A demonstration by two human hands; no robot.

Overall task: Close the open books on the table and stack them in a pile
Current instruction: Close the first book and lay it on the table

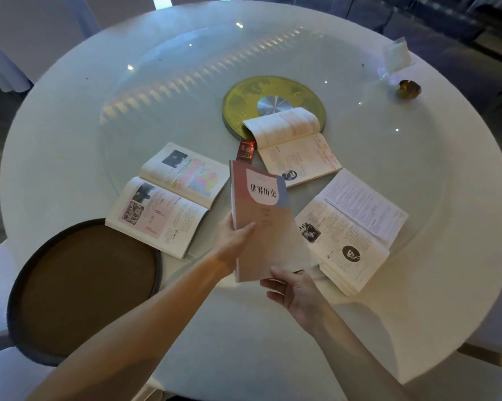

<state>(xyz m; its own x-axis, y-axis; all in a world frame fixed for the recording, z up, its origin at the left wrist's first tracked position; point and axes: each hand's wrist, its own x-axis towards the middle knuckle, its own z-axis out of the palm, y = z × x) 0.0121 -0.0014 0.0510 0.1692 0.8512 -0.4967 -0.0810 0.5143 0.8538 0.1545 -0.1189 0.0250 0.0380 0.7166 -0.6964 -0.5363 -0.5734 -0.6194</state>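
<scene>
A closed pink and blue history book [261, 215] is lifted above the round white table [70, 146]. My left hand [234, 240] grips its left edge with the thumb on the cover. My right hand [293, 290] touches its lower right corner from beneath, fingers spread. Three books lie open on the table: one on the left [169, 198], one at the back by the centre [294, 146], one on the right [351, 230].
A gold disc with a silver hub [244, 96] marks the centre of the glass turntable. A small red pack [245, 150] lies by the back book. A dark round chair seat [85, 287] sits at the near left. A clear bag [395, 55] and an amber ashtray [408, 88] rest at the far right.
</scene>
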